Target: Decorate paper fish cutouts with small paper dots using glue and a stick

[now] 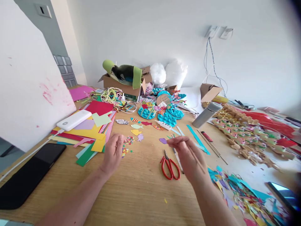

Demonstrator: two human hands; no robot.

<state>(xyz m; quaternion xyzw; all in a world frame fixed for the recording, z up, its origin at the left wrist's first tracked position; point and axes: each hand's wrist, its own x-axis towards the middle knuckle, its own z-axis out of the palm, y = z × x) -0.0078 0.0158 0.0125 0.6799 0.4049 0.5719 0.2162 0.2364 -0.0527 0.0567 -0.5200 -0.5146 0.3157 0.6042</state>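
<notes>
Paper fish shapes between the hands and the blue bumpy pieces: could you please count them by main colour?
Grey-white fish: 1
Striped fish: 1
Pale green fish: 1
Red fish: 1
Patterned orange fish: 1
Yellow fish: 1
Purple fish: 2, counting the piece at the right hand
Total: 8

Pale wooden tabletop (131,194), left side: rectangular white plastic power bank (74,121) upon a pile of multicoloured paper sheets (98,146), flat black smartphone (30,179) in front. Centre: red-handled metal scissors (167,159) beside the bare right hand (189,155), small coloured paper fish (135,132) behind to the left, round bumpy turquoise discs (167,117) farther back, brown cardboard box (115,83) behind those, leftward. Right side: cylindrical grey flask (207,116) behind thin wooden sticks (213,146), shredded multicoloured paper scraps (246,196) in front.
</notes>
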